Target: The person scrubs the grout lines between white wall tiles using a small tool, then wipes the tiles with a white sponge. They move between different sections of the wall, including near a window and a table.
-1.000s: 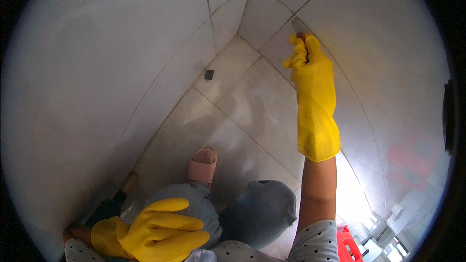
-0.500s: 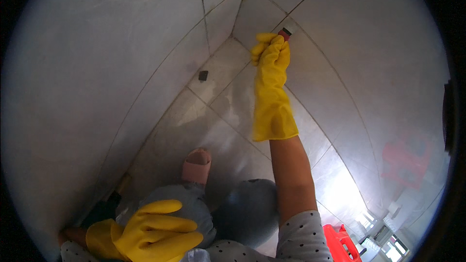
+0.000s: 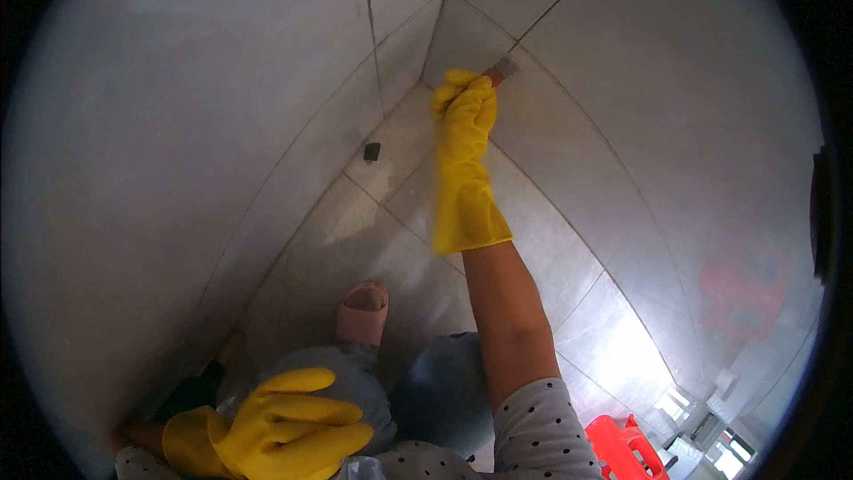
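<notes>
My right hand (image 3: 464,102), in a long yellow rubber glove, is closed around a small red scraper (image 3: 504,70) with a flat grey head. The head of the scraper is against the grey tiled wall (image 3: 586,62) on the right, just below a dark grout line. Most of its handle is hidden inside the glove. My left hand (image 3: 289,422), gloved in yellow too, lies over my left knee with its fingers extended and a little apart. Nothing shows in it.
Two tiled walls meet at a corner ahead. On the tiled floor (image 3: 413,258) lies a small black piece (image 3: 371,152). My pink slipper (image 3: 362,316) is below it. A red plastic object with openings (image 3: 626,447) stands at lower right; a dark green object (image 3: 191,394) is at lower left.
My right hand has moved left and slightly down along the wall with the scraper, which is now tilted more to the right. My left hand stays on the knee.
</notes>
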Demonstrator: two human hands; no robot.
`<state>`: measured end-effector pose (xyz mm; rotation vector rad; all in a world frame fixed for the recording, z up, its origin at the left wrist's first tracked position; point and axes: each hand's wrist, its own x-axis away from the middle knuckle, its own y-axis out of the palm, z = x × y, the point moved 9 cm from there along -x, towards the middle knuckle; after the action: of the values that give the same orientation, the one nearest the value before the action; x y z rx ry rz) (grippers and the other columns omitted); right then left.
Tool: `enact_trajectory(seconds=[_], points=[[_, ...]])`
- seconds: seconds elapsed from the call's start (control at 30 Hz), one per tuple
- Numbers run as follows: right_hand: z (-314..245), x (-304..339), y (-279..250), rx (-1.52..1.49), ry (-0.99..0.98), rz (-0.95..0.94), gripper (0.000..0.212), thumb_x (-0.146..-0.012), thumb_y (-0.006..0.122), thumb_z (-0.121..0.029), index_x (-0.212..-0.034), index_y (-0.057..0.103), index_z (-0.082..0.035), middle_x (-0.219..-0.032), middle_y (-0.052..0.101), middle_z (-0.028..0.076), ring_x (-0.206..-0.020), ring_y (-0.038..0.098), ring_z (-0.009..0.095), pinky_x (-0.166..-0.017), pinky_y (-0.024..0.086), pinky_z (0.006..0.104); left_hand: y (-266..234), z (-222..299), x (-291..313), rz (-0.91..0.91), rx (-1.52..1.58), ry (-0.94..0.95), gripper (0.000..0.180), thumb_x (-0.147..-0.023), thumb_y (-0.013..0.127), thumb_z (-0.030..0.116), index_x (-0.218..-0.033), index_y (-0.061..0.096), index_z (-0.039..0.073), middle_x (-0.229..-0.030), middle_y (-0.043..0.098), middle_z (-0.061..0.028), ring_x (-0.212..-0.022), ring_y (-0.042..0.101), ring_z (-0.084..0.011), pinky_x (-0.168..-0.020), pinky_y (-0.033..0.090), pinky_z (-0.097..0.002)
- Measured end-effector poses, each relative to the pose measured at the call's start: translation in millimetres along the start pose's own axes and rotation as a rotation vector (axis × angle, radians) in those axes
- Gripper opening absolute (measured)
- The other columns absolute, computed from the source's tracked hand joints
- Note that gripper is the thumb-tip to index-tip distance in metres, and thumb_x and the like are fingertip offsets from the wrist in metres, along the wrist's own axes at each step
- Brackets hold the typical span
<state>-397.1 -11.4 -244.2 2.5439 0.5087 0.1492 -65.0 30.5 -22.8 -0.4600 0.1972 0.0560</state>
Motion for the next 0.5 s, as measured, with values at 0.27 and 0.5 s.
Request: enact_trajectory(seconds=[0.27,0.5], points=[[-38.5,-6.6,-58.1,0.759,0.014,-0.081,0.036,-0.104,0.046,-0.037,-0.105,0.061,-0.004,-0.08,0.066,0.006,-0.068,0.062,0.015,-0.064,0.05,0.0302,-5.2,3.4,-14.0,-0.171,0.055,-0.234,0.035,-0.083,0.069,0.026,-0.109,0.07,0.003,-0.108,0.069,-0.0129,-0.097,0.065,-0.0287,-0.1,0.043,-0.0556],[-62.6,-9.0,-43.9,1.136,0.17,-0.163,0.031,-0.104,0.046,-0.031,-0.108,0.063,-0.006,-0.07,0.062,0.005,-0.059,0.056,0.013,-0.058,0.045,0.0283,-4.6,3.8,-16.3,-0.12,0.019,-0.085,0.033,-0.082,0.071,0.024,-0.109,0.071,0.004,-0.107,0.07,-0.0122,-0.098,0.066,-0.0278,-0.099,0.045,-0.0548]])
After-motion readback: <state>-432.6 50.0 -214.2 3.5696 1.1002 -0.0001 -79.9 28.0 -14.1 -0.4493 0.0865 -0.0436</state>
